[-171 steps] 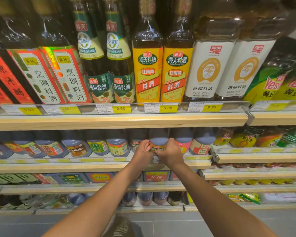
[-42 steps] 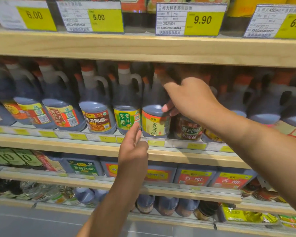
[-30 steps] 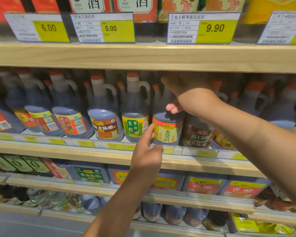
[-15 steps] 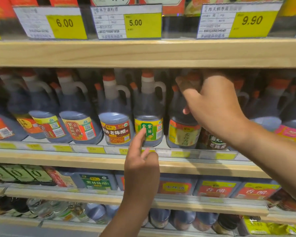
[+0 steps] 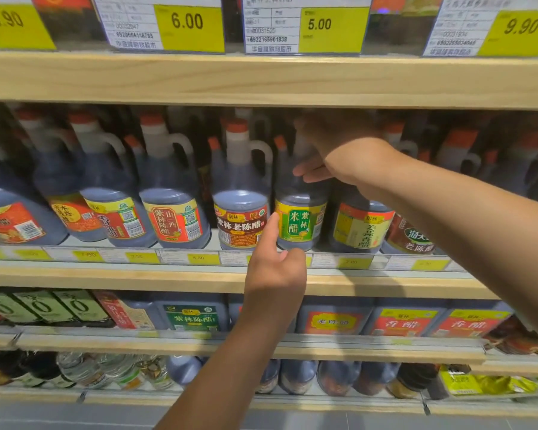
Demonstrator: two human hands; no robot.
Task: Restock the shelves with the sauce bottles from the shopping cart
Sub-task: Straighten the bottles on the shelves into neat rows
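Dark vinegar bottles with orange caps and side handles fill the middle shelf [image 5: 199, 279]. My right hand [image 5: 342, 150] reaches deep under the upper shelf and curls over the top of a bottle, hiding its neck. Its thumb lies on the shoulder of the green-label bottle [image 5: 302, 226], and the yellow-label bottle [image 5: 362, 231] stands just below my wrist. My left hand [image 5: 275, 265] is raised in front of the shelf edge. Its index finger is straight and touches the green-label bottle's left side, beside the brown-label bottle [image 5: 239, 226]. No shopping cart is in view.
The upper shelf board [image 5: 261, 79] with yellow price tags hangs low over the bottle caps. Square vinegar jugs [image 5: 193, 318] line the shelf below, and more bottles [image 5: 295, 377] sit on the bottom shelf. Grey floor shows at the bottom edge.
The view has come closer to the shelf. My left index finger has risen from the shelf edge to the green-label bottle's side. My right hand stays over the bottle tops.
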